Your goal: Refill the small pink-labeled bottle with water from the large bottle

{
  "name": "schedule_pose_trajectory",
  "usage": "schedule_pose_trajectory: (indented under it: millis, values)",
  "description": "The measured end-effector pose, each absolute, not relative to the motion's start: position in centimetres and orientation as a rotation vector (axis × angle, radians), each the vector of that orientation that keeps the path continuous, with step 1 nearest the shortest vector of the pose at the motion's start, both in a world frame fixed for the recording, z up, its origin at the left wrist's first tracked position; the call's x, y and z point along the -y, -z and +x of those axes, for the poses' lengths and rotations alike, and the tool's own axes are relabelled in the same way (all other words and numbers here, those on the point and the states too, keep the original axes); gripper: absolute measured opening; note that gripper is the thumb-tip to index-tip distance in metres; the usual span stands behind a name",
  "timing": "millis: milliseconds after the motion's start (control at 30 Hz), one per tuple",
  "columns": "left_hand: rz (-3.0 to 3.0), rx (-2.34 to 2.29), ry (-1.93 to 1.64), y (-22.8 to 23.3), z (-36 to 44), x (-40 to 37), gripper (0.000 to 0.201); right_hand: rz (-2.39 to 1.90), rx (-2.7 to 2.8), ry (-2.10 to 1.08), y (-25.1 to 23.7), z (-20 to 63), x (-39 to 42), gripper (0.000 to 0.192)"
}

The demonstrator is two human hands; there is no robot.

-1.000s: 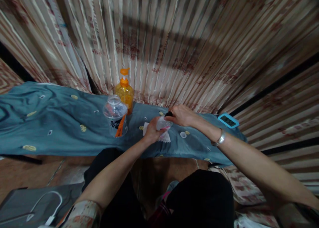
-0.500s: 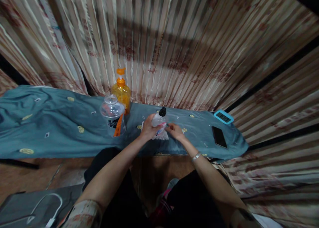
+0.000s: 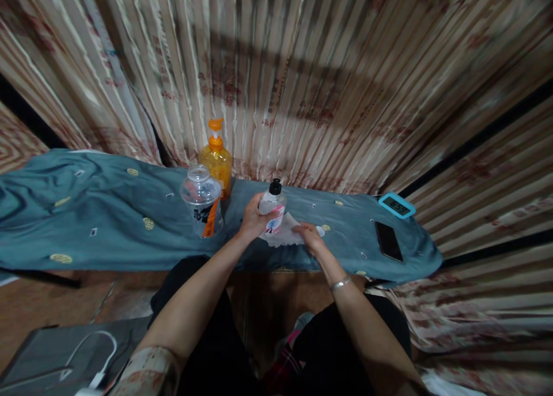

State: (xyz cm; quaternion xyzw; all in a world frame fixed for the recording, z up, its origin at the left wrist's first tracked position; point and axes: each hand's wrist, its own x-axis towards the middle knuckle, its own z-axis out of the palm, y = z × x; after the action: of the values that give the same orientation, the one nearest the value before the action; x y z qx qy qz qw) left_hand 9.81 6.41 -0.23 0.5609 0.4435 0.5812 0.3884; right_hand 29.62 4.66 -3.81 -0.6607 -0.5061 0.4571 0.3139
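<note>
A clear bottle (image 3: 276, 211) with a black cap and a pink-and-white label stands nearly upright in my left hand (image 3: 252, 218), whose fingers wrap round its left side. Behind and below the bottle spreads a thin white tissue (image 3: 290, 233) with a ragged lower edge. My right hand (image 3: 309, 236) pinches the tissue at its right end, the fingers closed. To the left of my hands is a clear plastic jar (image 3: 201, 206) with a black and orange print. An orange pump bottle (image 3: 218, 159) with yellow-orange liquid stands just behind that jar.
A teal patterned cloth (image 3: 116, 211) covers the narrow table. At its right end lie a blue-framed digital clock (image 3: 396, 206) and a black phone (image 3: 389, 241). A pleated curtain (image 3: 268, 85) hangs close behind. Below left, a white cable (image 3: 110, 350) lies on a grey surface.
My right hand has moved slightly away from the bottle, drawing the tissue out to the right. More of the label shows now. The view has shifted a little.
</note>
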Motion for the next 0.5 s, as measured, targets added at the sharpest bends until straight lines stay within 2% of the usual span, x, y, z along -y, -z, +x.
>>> schedule_pose_trajectory:
  millis: [200,333,500]
  values:
    - [1.448,-1.159,-1.448,0.2,10.1,-6.1,0.049,-1.401,1.172,-1.157,0.6,31.1,-3.1,0.027]
    - [1.458,-1.173,-1.433,0.3,10.6,-5.9,0.047,-1.178,1.279,-1.038,-1.7,28.3,-1.7,0.029]
    - [1.503,-1.123,-1.478,0.9,11.0,-6.1,0.043,-1.031,1.439,-0.796,-2.5,23.5,-0.8,0.053]
